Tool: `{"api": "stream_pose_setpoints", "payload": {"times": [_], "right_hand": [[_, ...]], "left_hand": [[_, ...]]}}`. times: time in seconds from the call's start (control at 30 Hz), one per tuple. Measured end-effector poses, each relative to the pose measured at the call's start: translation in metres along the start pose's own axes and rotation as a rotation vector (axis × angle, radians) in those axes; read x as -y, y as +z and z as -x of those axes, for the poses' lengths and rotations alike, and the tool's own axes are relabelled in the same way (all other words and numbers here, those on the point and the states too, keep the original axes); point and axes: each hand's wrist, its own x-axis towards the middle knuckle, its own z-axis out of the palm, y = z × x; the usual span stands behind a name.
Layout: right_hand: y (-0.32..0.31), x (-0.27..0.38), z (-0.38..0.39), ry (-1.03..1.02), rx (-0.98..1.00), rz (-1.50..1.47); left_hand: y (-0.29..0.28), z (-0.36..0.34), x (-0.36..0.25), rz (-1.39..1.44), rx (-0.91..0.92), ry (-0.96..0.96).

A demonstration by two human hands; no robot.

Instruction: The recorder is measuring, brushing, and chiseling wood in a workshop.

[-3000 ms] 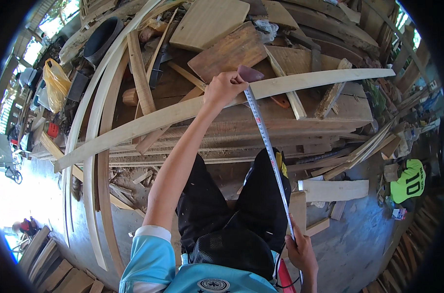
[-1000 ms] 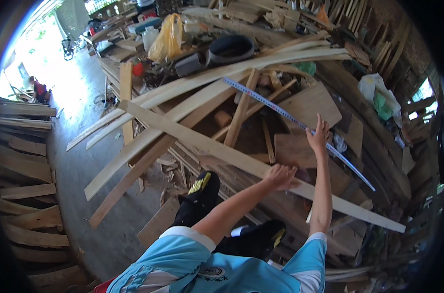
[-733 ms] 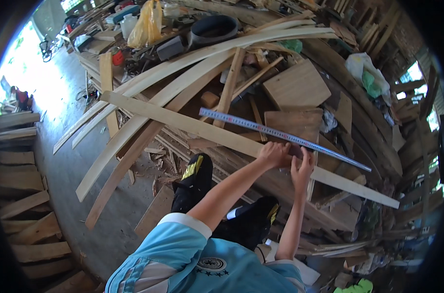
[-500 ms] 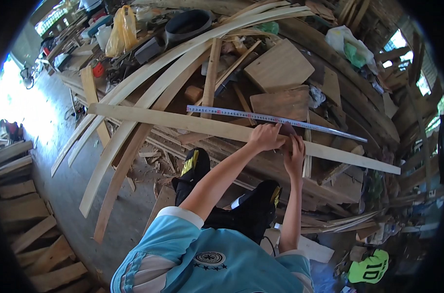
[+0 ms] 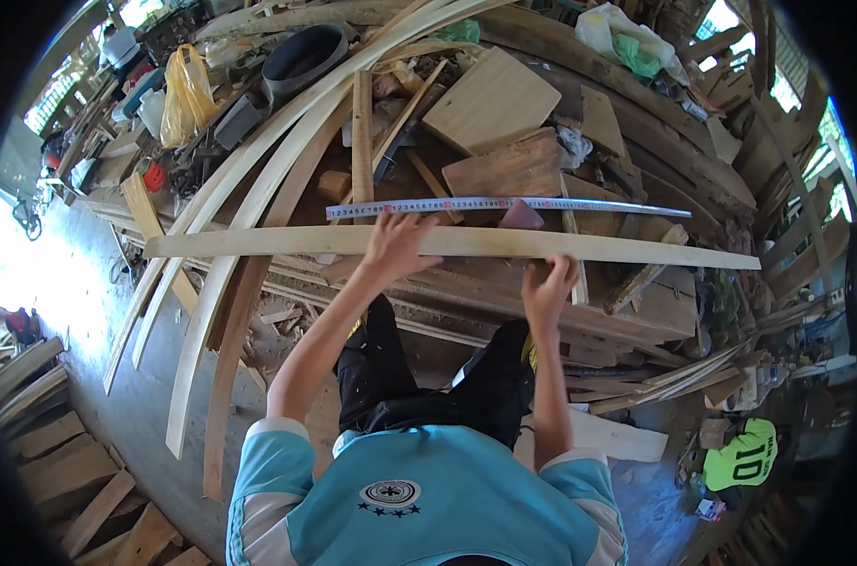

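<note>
A long pale wooden strip (image 5: pixel 475 242) lies crosswise before me on the piled timber. My left hand (image 5: pixel 398 250) rests over its left-middle part, fingers spread and thumb stretched to the right. At the near edge of the strip is my right hand (image 5: pixel 549 288), its fingers loosely bent and the thumb apart from them, with nothing visible in it. A dark reddish block (image 5: pixel 521 215) sits just beyond the strip, partly overlapping a metal ruler (image 5: pixel 447 205). The ruler runs roughly along the strip's far side, its left end close to my left fingertips.
Several curved wooden strips (image 5: pixel 244 236) fan out at the left, over the pile's edge. Beyond the ruler are a flat pale board (image 5: pixel 492 102), a black tub (image 5: pixel 304 58) and a yellow plastic bag (image 5: pixel 188 99). Stacked boards (image 5: pixel 70 472) stand at the lower left.
My hands have come apart: the left has moved left along the strip and the reddish block has left my hands. Strip and ruler now lie more level in view, which has also shifted.
</note>
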Motion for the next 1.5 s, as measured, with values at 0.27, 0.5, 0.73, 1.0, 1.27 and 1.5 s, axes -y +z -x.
{"api": "stream_pose_setpoints", "payload": {"times": [0.27, 0.5, 0.73, 1.0, 1.27, 1.5], "right_hand": [[0.044, 0.025, 0.013, 0.262, -0.077, -0.037], [0.037, 0.017, 0.032, 0.246, -0.065, -0.111], [-0.017, 0.034, 0.037, 0.53, -0.111, -0.703], [-0.055, -0.007, 0.037, 1.013, -0.157, -0.899], [-0.054, 0.021, 0.036, 1.147, 0.387, -0.848], [-0.026, 0.009, -0.094, 0.692, 0.255, -1.015]], "left_hand": [[-0.014, 0.022, 0.026, 0.009, 0.07, -0.001], [-0.023, 0.022, 0.023, 0.065, -0.112, 0.098], [-0.053, 0.011, 0.023, 0.184, 0.05, -0.051], [-0.044, 0.023, 0.018, 0.313, 0.237, 0.009], [-0.042, 0.034, 0.008, 0.297, 0.257, -0.061], [-0.032, 0.048, 0.011, 0.163, 0.047, -0.007]]}}
